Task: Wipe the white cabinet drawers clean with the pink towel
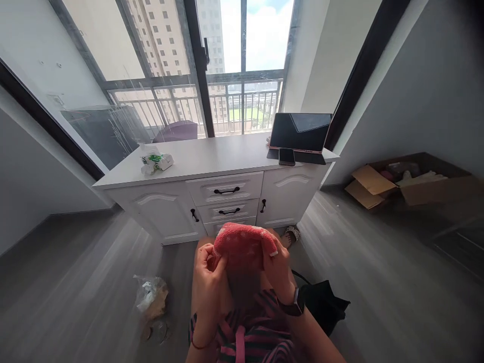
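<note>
A red fuzzy cloth (242,242) with small pale spots and a light edge is held up above my lap, between both hands. My left hand (210,264) pinches its left side with the fingers closed. The right side of the cloth is gripped by my right hand (277,262), and a corner with a white edge sticks out over the fingers. Its upper edge is folded or curved over, and the lower part hangs in shadow.
Ahead stands a white cabinet (227,156) bearing a tissue pack (157,161), a tablet (300,132) and a phone (286,157). A plastic bag (151,297) lies on the floor at left, a black bag (325,305) at right, an open carton (434,189) farther right.
</note>
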Available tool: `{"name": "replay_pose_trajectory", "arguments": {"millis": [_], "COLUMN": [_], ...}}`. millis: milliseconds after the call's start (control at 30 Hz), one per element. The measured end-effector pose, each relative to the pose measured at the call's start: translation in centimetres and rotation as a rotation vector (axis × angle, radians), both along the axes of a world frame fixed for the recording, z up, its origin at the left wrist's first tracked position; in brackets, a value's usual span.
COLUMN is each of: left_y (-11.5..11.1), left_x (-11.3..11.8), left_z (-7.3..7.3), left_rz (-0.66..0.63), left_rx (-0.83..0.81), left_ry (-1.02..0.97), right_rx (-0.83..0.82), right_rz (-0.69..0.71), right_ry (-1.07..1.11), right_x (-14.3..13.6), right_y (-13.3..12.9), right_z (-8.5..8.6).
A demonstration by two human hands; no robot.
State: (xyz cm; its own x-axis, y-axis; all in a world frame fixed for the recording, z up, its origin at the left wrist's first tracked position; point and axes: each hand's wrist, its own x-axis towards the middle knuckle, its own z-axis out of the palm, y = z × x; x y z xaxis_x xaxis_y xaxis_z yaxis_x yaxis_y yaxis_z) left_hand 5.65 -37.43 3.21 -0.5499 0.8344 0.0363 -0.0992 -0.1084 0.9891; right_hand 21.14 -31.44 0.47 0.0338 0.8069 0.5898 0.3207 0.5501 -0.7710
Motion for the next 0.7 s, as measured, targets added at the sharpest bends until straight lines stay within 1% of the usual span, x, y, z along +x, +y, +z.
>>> {"name": "replay_pose_trajectory", "arguments": {"millis": [33, 100, 167, 200, 267, 333, 367, 433, 500, 567, 633, 700], "left_y": [0.0, -0.1, -0.1, 0.0, 0.2, 0.5, 0.6, 0.6, 0.4, 0.1, -0.1, 0.0], "left_x": [0.1, 0.4, 0.6, 0.6, 0.4, 0.2, 0.1, 0.0, 0.0, 0.1, -0.1, -0.3], "left_z": [0.1, 0.5, 1.0, 1.2, 1.5, 1.5, 1.4, 1.2, 1.1, 1.2, 1.5, 1.8], "left_rz": [-0.063, -0.205, -0.322, -0.364, -0.409, -0.399, -0.392, -0.420, -0.479, -0.507, -0.484, -0.443], "left_rx": [0.005, 0.021, 0.026, 0.019, -0.014, -0.044, -0.063, -0.111, -0.136, -0.112, -0.074, -0.053], "left_ry": [-0.075, -0.310, -0.554, -0.657, -0.821, -0.928, -0.949, -0.942, -0.895, -0.820, -0.748, -0.720], "right_rx": [-0.018, -0.075, -0.120, -0.133, -0.145, -0.156, -0.160, -0.171, -0.209, -0.280, -0.357, -0.436], "right_rz": [-0.042, -0.121, -0.156, -0.151, -0.129, -0.125, -0.127, -0.128, -0.127, -0.105, -0.024, 0.119], "right_ry": [-0.004, 0.017, 0.048, 0.061, 0.085, 0.107, 0.116, 0.139, 0.182, 0.284, 0.445, 0.573], "right_x": [0.0, 0.1, 0.1, 0.2, 0.3, 0.5, 0.6, 0.7, 0.8, 0.7, 0.3, -0.3], "right_y": [0.1, 0.4, 0.6, 0.7, 0.7, 0.6, 0.4, 0.1, -0.1, 0.0, 0.2, 0.5], "right_z": [0.0, 0.1, 0.6, 0.8, 1.3, 1.6, 1.6, 1.7, 1.7, 1.9, 2.2, 2.5]}}
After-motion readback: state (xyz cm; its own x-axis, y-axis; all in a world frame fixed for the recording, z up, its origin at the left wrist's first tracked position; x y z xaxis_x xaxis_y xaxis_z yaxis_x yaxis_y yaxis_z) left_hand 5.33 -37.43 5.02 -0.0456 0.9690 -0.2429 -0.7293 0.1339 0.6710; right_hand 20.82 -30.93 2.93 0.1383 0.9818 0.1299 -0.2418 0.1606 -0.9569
